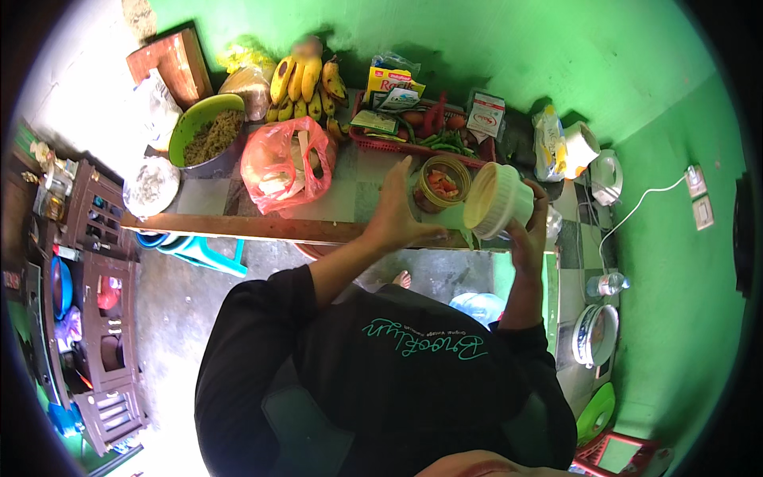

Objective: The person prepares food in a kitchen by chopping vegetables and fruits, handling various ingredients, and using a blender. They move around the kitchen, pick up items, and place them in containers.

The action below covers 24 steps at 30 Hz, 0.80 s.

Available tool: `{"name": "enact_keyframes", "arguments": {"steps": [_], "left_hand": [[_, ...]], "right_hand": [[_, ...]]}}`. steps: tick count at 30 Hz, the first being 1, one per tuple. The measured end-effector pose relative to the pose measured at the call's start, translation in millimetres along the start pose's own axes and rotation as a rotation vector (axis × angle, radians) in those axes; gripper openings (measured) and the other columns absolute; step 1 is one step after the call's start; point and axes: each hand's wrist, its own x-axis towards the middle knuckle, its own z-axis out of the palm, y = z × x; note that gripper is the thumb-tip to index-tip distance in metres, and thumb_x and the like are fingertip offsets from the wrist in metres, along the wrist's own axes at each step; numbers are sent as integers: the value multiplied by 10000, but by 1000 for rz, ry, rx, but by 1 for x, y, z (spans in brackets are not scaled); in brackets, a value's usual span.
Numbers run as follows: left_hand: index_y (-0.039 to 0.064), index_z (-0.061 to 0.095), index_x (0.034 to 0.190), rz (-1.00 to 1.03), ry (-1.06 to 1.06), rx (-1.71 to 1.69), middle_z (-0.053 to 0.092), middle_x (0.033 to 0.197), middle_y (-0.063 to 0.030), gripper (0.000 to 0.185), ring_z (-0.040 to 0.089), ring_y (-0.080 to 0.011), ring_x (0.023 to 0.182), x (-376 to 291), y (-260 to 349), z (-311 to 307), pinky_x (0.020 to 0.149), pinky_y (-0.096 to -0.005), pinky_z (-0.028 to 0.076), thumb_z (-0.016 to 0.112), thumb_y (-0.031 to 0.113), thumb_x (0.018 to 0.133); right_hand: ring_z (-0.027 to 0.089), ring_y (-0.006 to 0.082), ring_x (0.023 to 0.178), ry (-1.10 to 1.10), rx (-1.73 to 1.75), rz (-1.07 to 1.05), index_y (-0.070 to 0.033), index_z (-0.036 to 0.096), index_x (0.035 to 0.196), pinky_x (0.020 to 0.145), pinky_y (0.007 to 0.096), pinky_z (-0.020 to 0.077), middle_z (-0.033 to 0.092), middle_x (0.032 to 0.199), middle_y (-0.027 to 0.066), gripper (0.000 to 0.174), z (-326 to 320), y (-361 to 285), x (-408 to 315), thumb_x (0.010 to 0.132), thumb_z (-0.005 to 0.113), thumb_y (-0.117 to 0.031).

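My right hand (527, 229) grips a white ribbed plastic cap (503, 203), tilted so that its yellowish hollow side faces left. Just left of the cap, a small clear jar (442, 185) with a threaded, yellowish rim stands upright on the tiled counter (334, 206). Chopped red pieces (443, 183), perhaps tomato or chilli, lie inside the jar. My left hand (396, 208) is at the jar's left side, thumb and fingers spread, holding nothing. Whether it touches the jar, I cannot tell.
Behind the jar is a red plastic basket (363, 140) of chillies and seasoning packets. Leftward are a pink plastic bag (286, 167), bananas (304, 80), a green bowl (179, 140) of brown crumbly food and a white plate (128, 200). A white cable (632, 206) runs to the wall socket at right.
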Motion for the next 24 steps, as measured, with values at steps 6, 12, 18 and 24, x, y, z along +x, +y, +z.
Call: {"name": "enact_keyframes", "arguments": {"steps": [6,12,18,24], "left_hand": [[76,440,1247,-157,-150,-92,493,1234,-154,955,442,-324,1178,38,-48,34,983,-420,360,878,235,414],[70,497,1173,-168,-58,-287,573,1121,-118,831,549,-304,1033,39,-43,43,895,-397,436,845,188,428],[90,459,1207,-28,65,-141,519,1110,-147,844,501,-332,1054,38,-22,31,912,-400,424,815,164,445],[125,390,1289,8,126,-211,463,1119,-182,929,460,-359,1078,39,-2,23,930,-422,407,802,160,456]], "right_hand": [[526,277,1072,-294,-672,-201,-52,494,1220,918,380,416,525,1169,120,732,6,-14,58,602,765,-338],[496,293,1116,-397,-859,-245,-57,508,1211,961,389,382,537,1169,128,718,31,-4,78,590,757,-318],[529,295,1076,-422,-793,-242,-37,527,1183,938,391,403,556,1139,140,698,36,-24,87,588,750,-328],[540,212,1062,-497,-767,-192,-43,503,1232,922,334,415,546,1123,103,723,40,-48,102,606,778,-279]]}}
